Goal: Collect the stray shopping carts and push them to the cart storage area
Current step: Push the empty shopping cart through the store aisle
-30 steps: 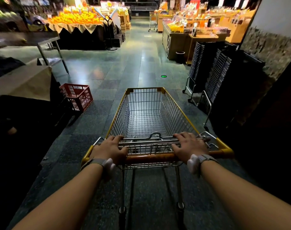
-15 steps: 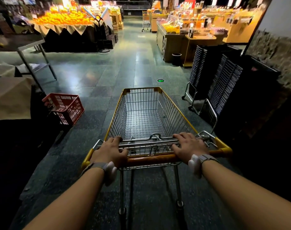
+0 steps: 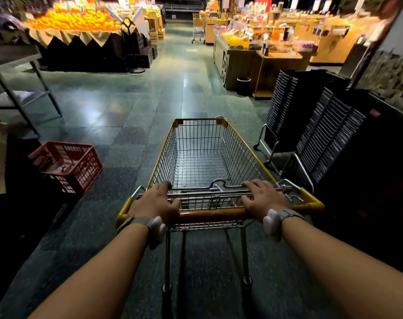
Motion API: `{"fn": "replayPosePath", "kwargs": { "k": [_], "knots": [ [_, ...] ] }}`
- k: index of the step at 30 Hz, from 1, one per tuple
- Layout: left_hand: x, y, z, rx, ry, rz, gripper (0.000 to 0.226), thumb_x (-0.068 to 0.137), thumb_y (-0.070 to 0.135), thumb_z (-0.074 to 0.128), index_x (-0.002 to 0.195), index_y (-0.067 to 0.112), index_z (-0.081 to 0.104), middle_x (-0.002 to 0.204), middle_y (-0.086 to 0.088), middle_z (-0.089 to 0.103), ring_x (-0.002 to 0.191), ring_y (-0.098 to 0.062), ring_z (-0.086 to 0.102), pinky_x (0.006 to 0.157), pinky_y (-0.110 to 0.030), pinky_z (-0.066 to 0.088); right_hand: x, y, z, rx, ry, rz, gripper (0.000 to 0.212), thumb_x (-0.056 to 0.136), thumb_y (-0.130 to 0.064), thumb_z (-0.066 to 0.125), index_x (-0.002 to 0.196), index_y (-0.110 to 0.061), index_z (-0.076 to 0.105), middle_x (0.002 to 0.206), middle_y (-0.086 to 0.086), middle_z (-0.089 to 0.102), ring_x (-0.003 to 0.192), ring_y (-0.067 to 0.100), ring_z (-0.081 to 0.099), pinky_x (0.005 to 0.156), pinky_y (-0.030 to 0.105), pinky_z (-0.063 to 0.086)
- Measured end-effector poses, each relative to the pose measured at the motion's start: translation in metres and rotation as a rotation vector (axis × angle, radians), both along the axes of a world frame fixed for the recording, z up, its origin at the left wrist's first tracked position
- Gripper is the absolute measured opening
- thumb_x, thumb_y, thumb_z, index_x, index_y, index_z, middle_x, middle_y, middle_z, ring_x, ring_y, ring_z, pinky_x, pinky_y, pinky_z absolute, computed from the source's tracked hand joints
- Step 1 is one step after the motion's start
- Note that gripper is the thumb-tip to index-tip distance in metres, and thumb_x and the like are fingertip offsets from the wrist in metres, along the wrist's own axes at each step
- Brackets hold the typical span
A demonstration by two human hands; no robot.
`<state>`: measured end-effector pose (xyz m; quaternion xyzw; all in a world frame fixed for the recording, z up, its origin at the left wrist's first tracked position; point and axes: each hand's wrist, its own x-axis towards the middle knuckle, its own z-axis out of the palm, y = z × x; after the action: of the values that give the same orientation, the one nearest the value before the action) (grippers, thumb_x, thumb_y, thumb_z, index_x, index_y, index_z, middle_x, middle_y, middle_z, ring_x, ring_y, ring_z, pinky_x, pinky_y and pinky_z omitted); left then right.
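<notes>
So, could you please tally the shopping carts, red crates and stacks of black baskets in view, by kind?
Shopping carts: 2, the yellow-trimmed cart both hands hold, and a far cart down the aisle.
Red crates: 1, the red crate on the floor at left.
Basket stacks: 2, a near stack and a far stack at right.
Total: 5

Cart's front wheels (image 3: 200, 157) hidden (under basket); far shelves (image 3: 276, 17) blurred.
</notes>
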<state>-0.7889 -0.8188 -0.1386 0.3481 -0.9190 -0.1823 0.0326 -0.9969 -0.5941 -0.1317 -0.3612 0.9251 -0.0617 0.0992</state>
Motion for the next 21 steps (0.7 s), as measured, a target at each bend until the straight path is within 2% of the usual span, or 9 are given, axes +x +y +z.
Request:
{"fn": "replayPosePath", "kwargs": {
  "k": [4, 10, 21],
  "knots": [
    [-0.066, -0.051, 0.0, 0.006, 0.001, 0.001, 0.047, 0.09, 0.052, 0.047, 0.133, 0.033, 0.041, 0.133, 0.001, 0.056, 0.108, -0.018, 0.055, 0.077, -0.037, 0.046, -0.067, -0.049, 0.001, -0.001, 0.009, 0.005, 0.058, 0.097, -0.052, 0.037, 0.152, -0.037, 0.03, 0.156, -0.005, 0.034, 0.143, 0.017, 0.028, 0.102, 0.046, 0.037],
    [-0.165, -0.129, -0.003, 0.026, -0.004, 0.004, 0.055, 0.085, 0.055, 0.044, 0.136, 0.035, 0.04, 0.142, 0.004, 0.053, 0.117, -0.019, 0.057, 0.089, -0.042, 0.053, -0.169, -0.127, -0.002, -0.003, -0.004, 0.025, 0.056, 0.096, -0.052, 0.035, 0.15, -0.038, 0.03, 0.152, -0.007, 0.035, 0.14, 0.017, 0.029, 0.096, 0.045, 0.042],
    [-0.306, -0.26, -0.001, 0.036, 0.008, 0.014, 0.071, 0.073, 0.065, 0.032, 0.137, 0.036, 0.04, 0.141, 0.005, 0.054, 0.117, -0.019, 0.056, 0.09, -0.044, 0.053, -0.315, -0.262, 0.001, -0.01, -0.025, 0.056, 0.058, 0.096, -0.053, 0.034, 0.152, -0.038, 0.027, 0.155, -0.006, 0.031, 0.144, 0.017, 0.024, 0.093, 0.048, 0.046]
  ]
}}
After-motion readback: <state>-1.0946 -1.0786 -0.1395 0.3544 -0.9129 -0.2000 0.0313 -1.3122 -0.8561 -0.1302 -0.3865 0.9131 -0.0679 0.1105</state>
